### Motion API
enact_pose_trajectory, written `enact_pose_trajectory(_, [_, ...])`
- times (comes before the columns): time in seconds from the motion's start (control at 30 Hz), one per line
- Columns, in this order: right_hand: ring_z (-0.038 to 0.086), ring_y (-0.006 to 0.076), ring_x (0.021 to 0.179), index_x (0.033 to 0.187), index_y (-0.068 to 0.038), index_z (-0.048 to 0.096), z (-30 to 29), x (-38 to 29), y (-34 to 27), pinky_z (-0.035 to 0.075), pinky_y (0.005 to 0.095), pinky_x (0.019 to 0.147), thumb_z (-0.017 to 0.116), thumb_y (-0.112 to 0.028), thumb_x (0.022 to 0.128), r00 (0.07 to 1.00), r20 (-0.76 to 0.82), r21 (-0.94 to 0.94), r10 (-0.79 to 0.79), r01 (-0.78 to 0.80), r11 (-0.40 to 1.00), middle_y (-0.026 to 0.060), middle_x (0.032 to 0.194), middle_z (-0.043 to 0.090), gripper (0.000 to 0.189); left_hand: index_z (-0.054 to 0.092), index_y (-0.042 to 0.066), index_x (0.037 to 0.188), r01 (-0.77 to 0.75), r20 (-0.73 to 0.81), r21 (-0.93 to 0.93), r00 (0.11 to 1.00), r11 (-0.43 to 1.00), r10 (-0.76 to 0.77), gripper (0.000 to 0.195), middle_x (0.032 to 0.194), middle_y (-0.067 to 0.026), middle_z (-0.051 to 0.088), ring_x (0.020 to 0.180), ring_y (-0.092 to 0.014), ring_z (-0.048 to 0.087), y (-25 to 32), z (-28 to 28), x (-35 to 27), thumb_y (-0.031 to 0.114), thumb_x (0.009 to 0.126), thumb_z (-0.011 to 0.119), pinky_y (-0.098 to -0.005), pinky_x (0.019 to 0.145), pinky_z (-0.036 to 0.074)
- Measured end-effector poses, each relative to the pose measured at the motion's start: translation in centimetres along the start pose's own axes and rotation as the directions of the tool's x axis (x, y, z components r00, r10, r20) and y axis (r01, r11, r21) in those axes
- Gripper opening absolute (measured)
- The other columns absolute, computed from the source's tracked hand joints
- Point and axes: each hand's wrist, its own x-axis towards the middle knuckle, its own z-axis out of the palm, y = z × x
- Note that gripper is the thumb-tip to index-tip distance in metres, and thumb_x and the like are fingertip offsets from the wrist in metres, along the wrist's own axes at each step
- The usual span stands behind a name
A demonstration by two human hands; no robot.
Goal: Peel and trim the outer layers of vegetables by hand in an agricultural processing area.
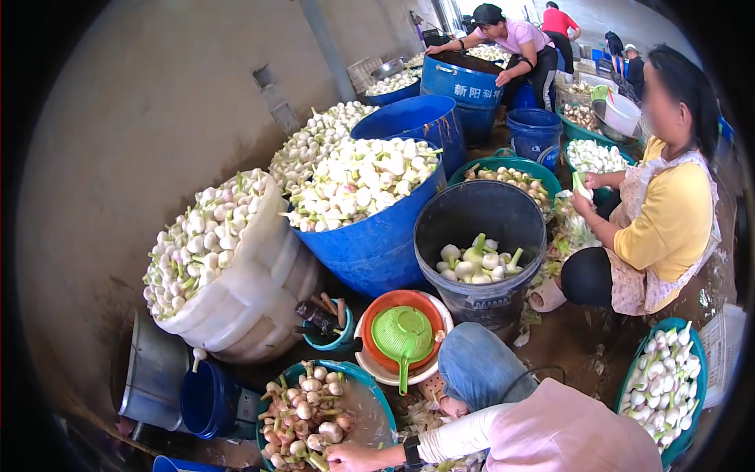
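Observation:
My right hand (354,457), with a black band at the wrist, reaches in at the bottom edge over a teal tub (386,407). Unpeeled brownish garlic bulbs (304,407) with cut stems lie in cloudy water there. The fingertips are beside a green stem; whether they grip it cannot be made out. My left hand is out of view. Close to the tub, a green plastic strainer (404,333) rests in an orange basin (377,310) inside a white one. A small teal pail (342,342) with wooden-handled tools stands beside them.
A white sack (259,295) and a blue barrel (365,253) brim with peeled garlic. A black bucket (481,200) holds a few bulbs. On the right, a seated co-worker (666,218) handles a bulb; near them lies a garlic-filled tub (660,383). Another person (519,41) leans over a barrel behind.

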Motion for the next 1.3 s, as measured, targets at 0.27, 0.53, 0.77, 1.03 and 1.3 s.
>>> enact_pose_trajectory(0.27, [0.041,0.0064,0.052,0.082,-0.003,0.057,-2.7,0.8,-2.4,0.033,0.0228,0.046,0.052,-0.036,0.085,0.858,0.41,0.653,0.309,-0.513,0.557,-0.0033,0.062,0.046,0.034,0.049,0.004,0.109,0.085,0.124,-0.765,0.992,0.639,0.017,0.051,0.099,-0.0123,0.054,0.091,-0.027,0.051,-7.1,3.6,1.2,0.036,0.071,0.065,-0.0368,0.075,0.044])
enact_pose_trajectory(0.53, [0.04,0.006,0.051,0.067,0.002,0.057,-0.3,1.8,-2.3,0.034,0.0271,0.045,0.057,-0.025,0.083,0.956,0.224,0.357,0.189,-0.261,0.897,-0.0004,0.055,0.049,0.032,0.05,0.005,0.107,0.518,0.466,-0.818,0.852,-0.251,0.239,0.052,0.098,-0.0102,0.055,0.086,-0.024,0.052,-10.1,5.0,2.0,0.046,0.076,0.057,-0.0331,0.072,0.044])
enact_pose_trajectory(0.77, [0.042,0.0087,0.047,0.084,-0.001,0.059,-1.8,2.0,-3.8,0.037,0.0267,0.046,0.055,-0.021,0.084,0.895,0.389,0.545,0.219,-0.415,0.729,-0.0017,0.055,0.048,0.02,0.05,0.006,0.104,0.538,0.552,-0.831,0.829,-0.141,-0.091,0.056,0.074,-0.0059,0.057,0.054,-0.016,0.051,-6.6,0.6,2.0,0.055,0.081,0.04,-0.0259,0.043,0.04])
enact_pose_trajectory(1.03, [0.053,0.0136,0.079,0.094,-0.002,0.056,-0.2,1.9,-1.3,0.043,0.028,0.073,0.045,-0.018,0.088,0.97,0.2,0.36,-0.134,0.055,0.931,0.0047,0.087,0.058,0.02,0.04,0.012,0.125,0.59,0.508,-0.679,0.807,0.437,-0.301,0.071,0.068,-0.0086,0.06,0.045,-0.019,0.052,-12.5,6.6,1.2,0.063,0.077,0.041,-0.0267,0.038,0.04])
enact_pose_trajectory(1.3, [0.059,0.0181,0.073,0.091,-0.006,0.052,-4.0,1.8,-2.0,0.051,0.0342,0.068,0.039,-0.018,0.089,0.695,0.36,0.88,0.622,-0.474,0.02,0.0061,0.078,0.058,0.018,0.033,0.001,0.127,0.43,0.433,-0.887,0.901,0.165,-0.023,0.045,0.112,-0.0051,0.05,0.095,-0.012,0.05,-8.3,2.9,1.9,0.022,0.089,0.046,-0.0245,0.079,0.04])
